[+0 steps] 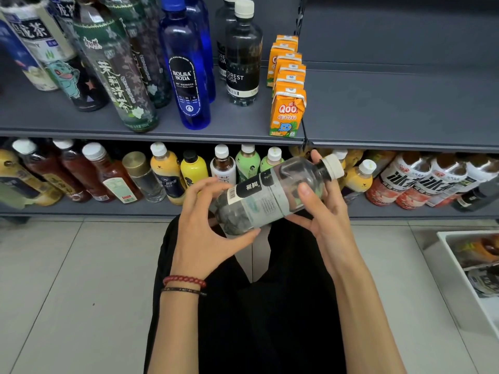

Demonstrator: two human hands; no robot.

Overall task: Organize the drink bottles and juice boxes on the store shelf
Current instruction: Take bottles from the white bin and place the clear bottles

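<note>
A clear bottle (270,195) with a white cap and a black-and-grey label lies tilted between both hands, cap pointing up and right, in front of the lower shelf. My left hand (205,230) curls round its base, thumb underneath. My right hand (321,209) holds its upper half near the neck. On the grey upper shelf (243,130) stand a row of orange juice boxes (287,114), two black-labelled soda bottles (243,66), blue soda bottles (186,74) and green tea bottles (116,76).
The upper shelf's right section (405,109) holds nothing. The lower shelf (108,209) is packed with several tea and juice bottles. A white bin (459,287) with more items stands on the tiled floor at the right. My dark-clothed knees are below the hands.
</note>
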